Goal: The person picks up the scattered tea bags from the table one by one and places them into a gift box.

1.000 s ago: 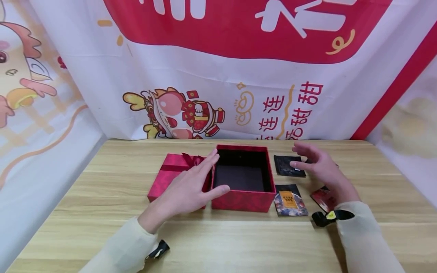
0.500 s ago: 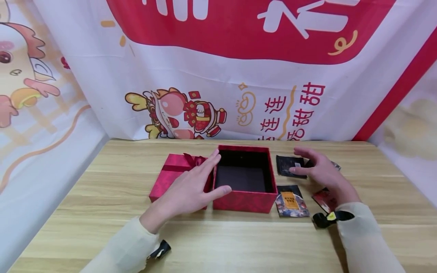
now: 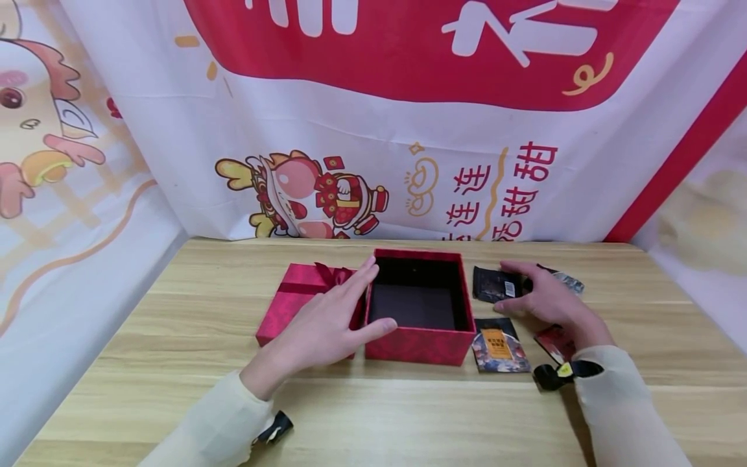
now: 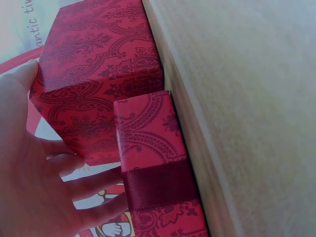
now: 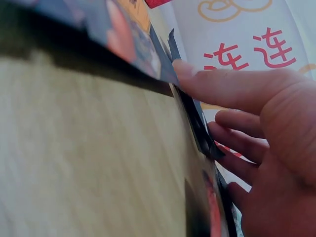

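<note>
A red patterned gift box [image 3: 419, 344] stands with its top off, dark inside. My left hand [image 3: 321, 327] lies at its left side, fingers extended along the rim and thumb at the front wall. The ribboned lid [image 3: 286, 305] leans next to the box, partly behind that hand; its ribbon band [image 4: 158, 185] shows in the left wrist view. My right hand [image 3: 545, 295] is over a flat black packet [image 3: 493, 284] with a barcode label. Thumb and fingers are spread at the packet's edges, not closed together. In the right wrist view, the thumb [image 5: 222, 89] is at the packet's edge.
In front of the black packet lies a packet with an orange label [image 3: 498, 347]. A red packet [image 3: 554, 340] is partly under the right wrist, and a grey patterned packet [image 3: 569, 283] lies behind the right hand. A printed cloth [image 3: 362, 117] hangs behind the table.
My right hand has lowered toward the black packet, its fingers coming down at the packet's right side. The left hand has kept its place on the box; the view has shifted slightly.
</note>
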`<state>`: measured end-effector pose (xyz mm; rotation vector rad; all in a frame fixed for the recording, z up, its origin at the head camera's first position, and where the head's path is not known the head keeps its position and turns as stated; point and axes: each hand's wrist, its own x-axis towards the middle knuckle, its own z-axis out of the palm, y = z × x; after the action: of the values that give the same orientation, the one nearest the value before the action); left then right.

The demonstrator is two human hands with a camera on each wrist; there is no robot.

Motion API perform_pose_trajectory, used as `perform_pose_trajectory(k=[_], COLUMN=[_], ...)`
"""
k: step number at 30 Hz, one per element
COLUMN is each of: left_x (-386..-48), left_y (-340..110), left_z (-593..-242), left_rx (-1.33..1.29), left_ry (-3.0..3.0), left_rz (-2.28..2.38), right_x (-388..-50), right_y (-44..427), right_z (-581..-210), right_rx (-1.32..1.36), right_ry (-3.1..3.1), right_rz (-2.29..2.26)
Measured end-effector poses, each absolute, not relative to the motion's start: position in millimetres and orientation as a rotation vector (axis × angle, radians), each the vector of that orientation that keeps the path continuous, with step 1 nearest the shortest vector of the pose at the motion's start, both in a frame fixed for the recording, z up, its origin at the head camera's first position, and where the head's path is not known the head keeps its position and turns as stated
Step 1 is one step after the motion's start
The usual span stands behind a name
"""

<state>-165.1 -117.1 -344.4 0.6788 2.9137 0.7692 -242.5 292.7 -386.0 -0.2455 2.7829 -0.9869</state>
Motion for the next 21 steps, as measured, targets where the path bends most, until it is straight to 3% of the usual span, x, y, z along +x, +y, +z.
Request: perform_pose_trajectory(k=[21], left_x=[-164.8], left_y=[-117.5], left_z=[-343.9], left_rx=[0.671], left_ry=[2.915], left_rz=[0.769], right_x=[-241.1], right_y=[288.2], right_z=[-379.7], right_rx=[-0.24], right_ry=[2.852], right_rz=[-0.864])
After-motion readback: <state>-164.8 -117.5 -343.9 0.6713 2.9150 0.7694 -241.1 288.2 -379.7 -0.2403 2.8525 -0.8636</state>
